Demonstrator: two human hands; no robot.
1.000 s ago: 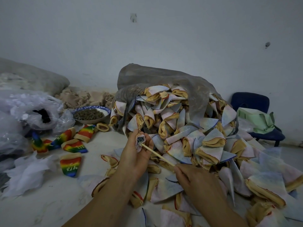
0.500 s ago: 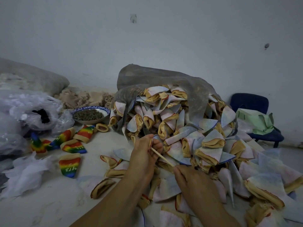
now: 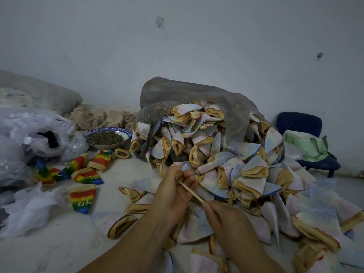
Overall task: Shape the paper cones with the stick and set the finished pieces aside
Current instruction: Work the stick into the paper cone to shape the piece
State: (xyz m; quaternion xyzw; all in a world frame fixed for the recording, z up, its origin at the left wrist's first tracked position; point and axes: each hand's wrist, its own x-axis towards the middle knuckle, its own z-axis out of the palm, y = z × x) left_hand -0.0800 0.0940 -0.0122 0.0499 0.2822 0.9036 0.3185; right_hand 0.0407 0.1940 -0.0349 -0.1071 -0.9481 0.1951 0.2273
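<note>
Gripping a pale paper cone [image 3: 184, 166] in your left hand [image 3: 173, 194], fingers curled round it, you pinch the lower end of the stick [image 3: 191, 191] with your right hand [image 3: 224, 221]; its upper end runs into that fist. Just behind lies the spilling pile of cones [image 3: 216, 150], with rainbow cones [image 3: 84, 200] well to the left.

left hand [image 3: 173, 192] gripping cone [image 3: 184, 166], right hand [image 3: 224, 219] pinching stick [image 3: 192, 192]
</note>
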